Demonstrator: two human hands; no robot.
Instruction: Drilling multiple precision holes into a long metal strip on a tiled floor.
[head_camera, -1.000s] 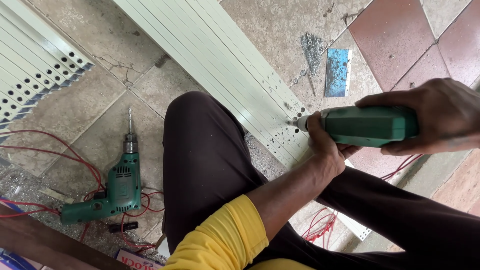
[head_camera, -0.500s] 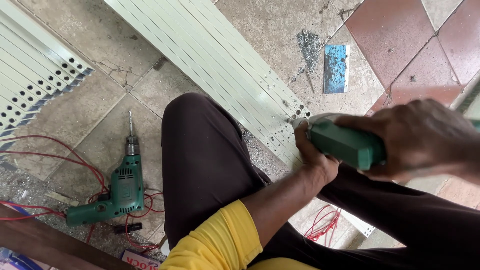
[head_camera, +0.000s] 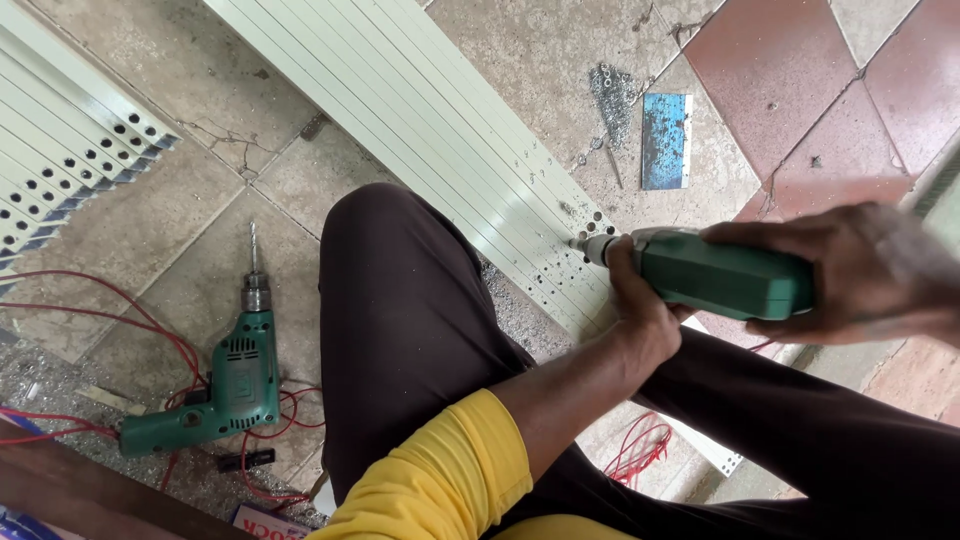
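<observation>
- Tiled floor (head_camera: 130, 130), grey stone with red tiles at the right, carries everything; the person sits on it with knees bent.
- Pale slats (head_camera: 420, 120) lie bundled in a long diagonal run under the knee, their near end dotted with drilled holes; a second perforated stack (head_camera: 60, 170) sits at the far left.
- Right hand (head_camera: 860, 275) wraps the body of the green drill (head_camera: 725, 275), fingers closed around it; the bit meets the slat end beside the holes.
- Left hand (head_camera: 640, 310) grips the drill's nose near the chuck, fingers curled shut, steadying it.
- Good drilling here, I judge, means keeping the bit square to the slat, pressing evenly, and holding the bundle pinned so it cannot skate.
- Spare drill (head_camera: 225, 385) rests on the floor at left, well apart, among red wires (head_camera: 120, 320).
- Blue card (head_camera: 666, 140) lies beyond the slats, with loose screws (head_camera: 612, 100) just beside it; no container is visible.
</observation>
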